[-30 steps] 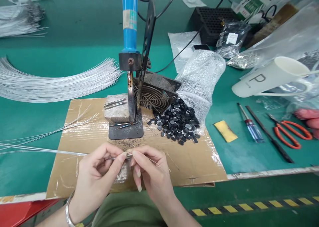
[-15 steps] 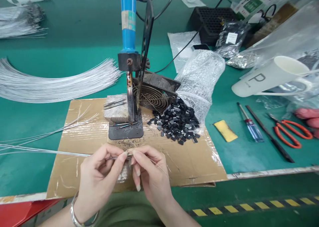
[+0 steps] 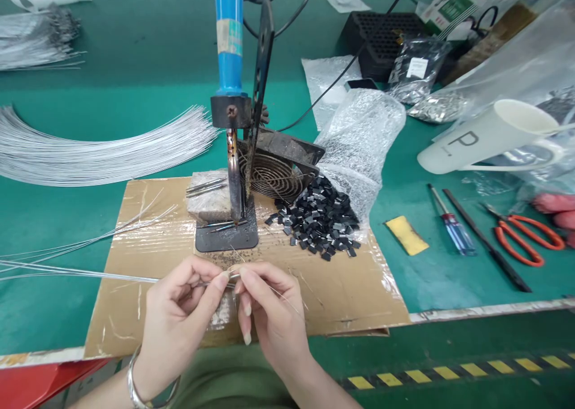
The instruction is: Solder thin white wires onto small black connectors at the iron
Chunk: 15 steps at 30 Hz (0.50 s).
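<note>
A: What did your hands hold?

B: Your left hand (image 3: 179,313) and right hand (image 3: 269,313) met over the cardboard (image 3: 350,289). Both sets of fingers were pinched shut on the end of a thin wire (image 3: 90,272).

A: Where was the wire?

B: It ran off to your left, low over the tabletop (image 3: 449,277). The soldering iron (image 3: 229,38) stood just behind your hands, with black chips (image 3: 318,217) beside it.

head cam, looks fwd and down, close over bench (image 3: 90,115)
</note>
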Motion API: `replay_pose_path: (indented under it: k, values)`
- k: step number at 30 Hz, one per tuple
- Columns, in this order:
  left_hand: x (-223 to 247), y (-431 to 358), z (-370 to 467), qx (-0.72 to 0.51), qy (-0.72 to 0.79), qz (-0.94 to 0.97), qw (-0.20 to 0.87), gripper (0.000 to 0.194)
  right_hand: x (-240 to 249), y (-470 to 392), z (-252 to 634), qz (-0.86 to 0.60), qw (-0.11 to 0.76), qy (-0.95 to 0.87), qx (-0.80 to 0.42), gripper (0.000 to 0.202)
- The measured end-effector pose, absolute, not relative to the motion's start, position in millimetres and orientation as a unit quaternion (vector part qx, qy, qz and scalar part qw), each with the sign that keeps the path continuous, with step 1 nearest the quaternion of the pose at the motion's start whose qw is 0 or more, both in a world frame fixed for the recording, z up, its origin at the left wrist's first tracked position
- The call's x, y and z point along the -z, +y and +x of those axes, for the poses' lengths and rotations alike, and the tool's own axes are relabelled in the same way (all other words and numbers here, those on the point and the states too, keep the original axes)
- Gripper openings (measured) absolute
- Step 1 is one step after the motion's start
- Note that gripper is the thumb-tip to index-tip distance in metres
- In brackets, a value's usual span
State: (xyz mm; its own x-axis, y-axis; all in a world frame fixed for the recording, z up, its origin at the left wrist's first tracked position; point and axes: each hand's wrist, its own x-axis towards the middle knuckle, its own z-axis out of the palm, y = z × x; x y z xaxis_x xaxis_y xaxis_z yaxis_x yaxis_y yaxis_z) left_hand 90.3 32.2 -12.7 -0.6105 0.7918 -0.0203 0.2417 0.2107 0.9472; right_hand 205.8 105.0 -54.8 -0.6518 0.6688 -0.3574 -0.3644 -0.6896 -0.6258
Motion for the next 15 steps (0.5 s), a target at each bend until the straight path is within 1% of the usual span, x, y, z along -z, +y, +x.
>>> replay_pose_path:
  k: [4, 9, 15]
  values:
    - [6.0, 41.0, 89.6, -0.541, 0.733, 0.331, 0.246, 0.015, 56.5, 105.3, 208.9, -0.297, 0.306, -0.288, -0.858, 0.029]
    - [3.7, 41.9, 90.4, -0.539, 0.737, 0.328, 0.245, 0.015, 57.5, 102.5, 211.7, -0.294, 0.314, -0.322, -0.844, 0.018]
    - [9.6, 32.7, 91.9, -0.522, 0.747, 0.337, 0.237, 0.013, 55.9, 102.4, 211.6, -0.305, 0.312, -0.328, -0.838, 0.015]
